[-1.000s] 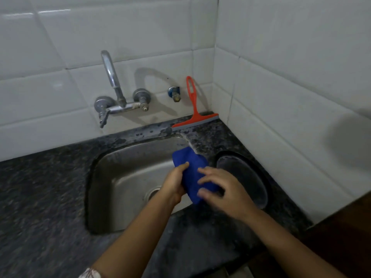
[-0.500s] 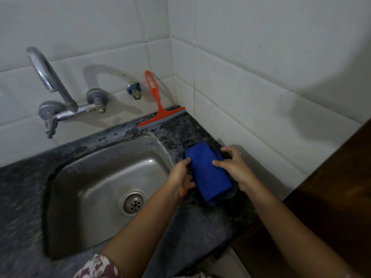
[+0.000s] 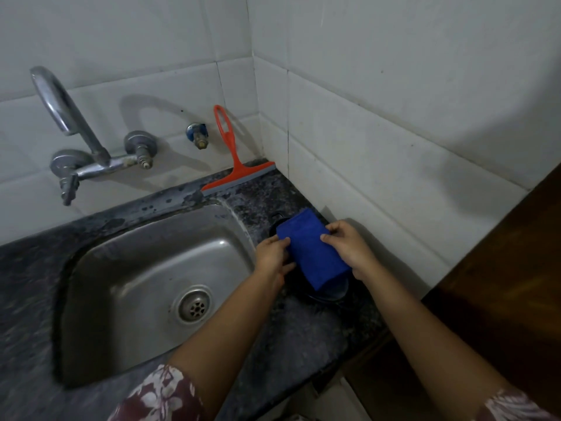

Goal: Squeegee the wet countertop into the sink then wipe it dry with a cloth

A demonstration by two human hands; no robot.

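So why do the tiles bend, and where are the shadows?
Head view: the wide-angle lens bows the tile wall; light is dim, the tap and red squeegee cast soft shadows on the tiles, and the sink shows mild glare.

Your dark granite countertop [image 3: 291, 338] carries the red squeegee [image 3: 239, 174] far back and a black disc [image 3: 331, 294] right of the sink [image 3: 145, 287].

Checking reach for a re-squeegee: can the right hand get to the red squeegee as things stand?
Probably yes, once freed. The right hand is holding the blue cloth together with the left hand. The red squeegee leans against the back wall, with bare countertop between.
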